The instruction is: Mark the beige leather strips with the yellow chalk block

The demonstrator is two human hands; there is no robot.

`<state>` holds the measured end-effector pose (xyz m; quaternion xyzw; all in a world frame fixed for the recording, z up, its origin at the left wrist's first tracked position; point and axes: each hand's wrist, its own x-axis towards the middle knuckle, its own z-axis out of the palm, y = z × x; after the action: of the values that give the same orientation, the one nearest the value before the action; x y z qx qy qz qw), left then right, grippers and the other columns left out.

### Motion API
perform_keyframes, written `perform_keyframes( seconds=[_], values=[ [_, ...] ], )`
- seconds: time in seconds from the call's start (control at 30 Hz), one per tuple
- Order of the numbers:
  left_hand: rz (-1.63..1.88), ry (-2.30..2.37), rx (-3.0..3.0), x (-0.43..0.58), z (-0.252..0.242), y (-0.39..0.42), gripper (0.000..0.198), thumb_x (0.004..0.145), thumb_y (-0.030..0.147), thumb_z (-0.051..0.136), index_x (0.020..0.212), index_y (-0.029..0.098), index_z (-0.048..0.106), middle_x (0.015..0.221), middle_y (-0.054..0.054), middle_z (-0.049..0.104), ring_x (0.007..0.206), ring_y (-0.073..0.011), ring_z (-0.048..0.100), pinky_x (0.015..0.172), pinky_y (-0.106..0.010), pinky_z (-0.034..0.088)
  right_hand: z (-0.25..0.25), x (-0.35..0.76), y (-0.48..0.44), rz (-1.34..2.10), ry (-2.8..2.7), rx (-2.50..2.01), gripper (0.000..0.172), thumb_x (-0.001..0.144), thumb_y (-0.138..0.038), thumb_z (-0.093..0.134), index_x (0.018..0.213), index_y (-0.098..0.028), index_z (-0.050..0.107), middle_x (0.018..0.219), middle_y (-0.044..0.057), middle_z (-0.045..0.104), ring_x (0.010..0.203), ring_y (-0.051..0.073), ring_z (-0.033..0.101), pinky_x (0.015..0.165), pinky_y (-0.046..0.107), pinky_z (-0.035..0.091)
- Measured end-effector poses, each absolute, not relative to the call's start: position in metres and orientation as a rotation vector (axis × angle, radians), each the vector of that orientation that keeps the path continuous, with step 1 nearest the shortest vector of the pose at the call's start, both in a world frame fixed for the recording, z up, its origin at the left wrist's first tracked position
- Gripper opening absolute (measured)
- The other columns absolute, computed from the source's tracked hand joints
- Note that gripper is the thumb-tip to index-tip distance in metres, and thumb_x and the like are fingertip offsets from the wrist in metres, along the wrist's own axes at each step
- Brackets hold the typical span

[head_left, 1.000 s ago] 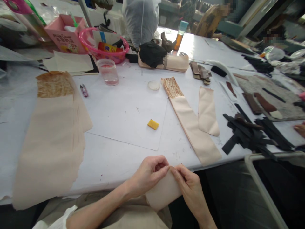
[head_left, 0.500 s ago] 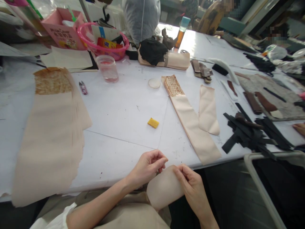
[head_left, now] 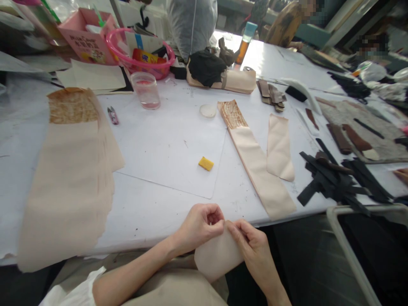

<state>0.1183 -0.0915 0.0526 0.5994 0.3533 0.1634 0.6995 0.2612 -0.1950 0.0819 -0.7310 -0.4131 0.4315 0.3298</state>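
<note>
Low in the head view, a pale beige piece of leather-like sheet (head_left: pixel 216 255) with rounded corners hangs over my lap at the table's front edge. My right hand (head_left: pixel 250 240) pinches its upper right edge between thumb and fingers. At the top edge of the same piece, my left hand (head_left: pixel 204 225) is closed, thumb and forefinger pressed together. Its fingertips meet the sheet close to my right thumb; whether anything small is in that pinch is too fine to make out. Beyond the hands lies a yellow block (head_left: pixel 206 163) on the white table.
Fanned beige sheets (head_left: pixel 66 178) with brown-smeared ends lie left, a beige strip stack (head_left: pixel 255 157) and a shorter piece (head_left: pixel 280 146) right. Small snips (head_left: pixel 112 115), a clear cup (head_left: pixel 145 90) and a pink basket (head_left: pixel 140 70) stand farther back. Black strips (head_left: pixel 328 174) lie near a grey bin (head_left: pixel 347 246).
My left hand has come down and right, its fingertips now meeting the sheet's top edge. My right hand has shifted slightly left along with the sheet.
</note>
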Motion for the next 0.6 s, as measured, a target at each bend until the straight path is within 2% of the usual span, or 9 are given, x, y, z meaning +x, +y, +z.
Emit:
perform_keyframes(
  seconds=[0.23,0.43,0.6],
  values=[
    [0.457,0.898,1.467,0.115,0.052,-0.087,0.005,0.071,0.014,0.053,0.066,0.016,0.055,0.060,0.004,0.052,0.057,-0.0087,0.044,0.052,-0.020,0.033,0.085,0.261,-0.195,1.087,-1.110,-1.934,0.041,0.093,-0.052,0.052,0.074,-0.018,0.061,0.063,-0.002,0.049,0.059,0.012,0.041,0.052,0.021,0.033],
    [0.456,0.797,1.247,0.115,0.056,-0.081,0.006,0.076,0.019,0.049,0.071,0.017,0.051,0.059,0.005,0.050,0.055,-0.0094,0.048,0.054,-0.020,0.037,0.088,0.261,-0.194,1.078,-1.075,-1.934,0.042,0.092,-0.054,0.051,0.071,-0.018,0.059,0.061,-0.002,0.050,0.058,0.012,0.042,0.051,0.022,0.034],
    [0.431,0.766,1.203,0.114,0.054,-0.084,0.020,0.083,0.025,0.048,0.064,0.018,0.045,0.052,0.005,0.048,0.050,-0.0088,0.045,0.052,-0.021,0.037,0.088,0.261,-0.193,1.077,-1.071,-1.945,0.042,0.093,-0.054,0.051,0.071,-0.018,0.059,0.061,-0.003,0.049,0.058,0.012,0.042,0.050,0.021,0.033]
  ],
)
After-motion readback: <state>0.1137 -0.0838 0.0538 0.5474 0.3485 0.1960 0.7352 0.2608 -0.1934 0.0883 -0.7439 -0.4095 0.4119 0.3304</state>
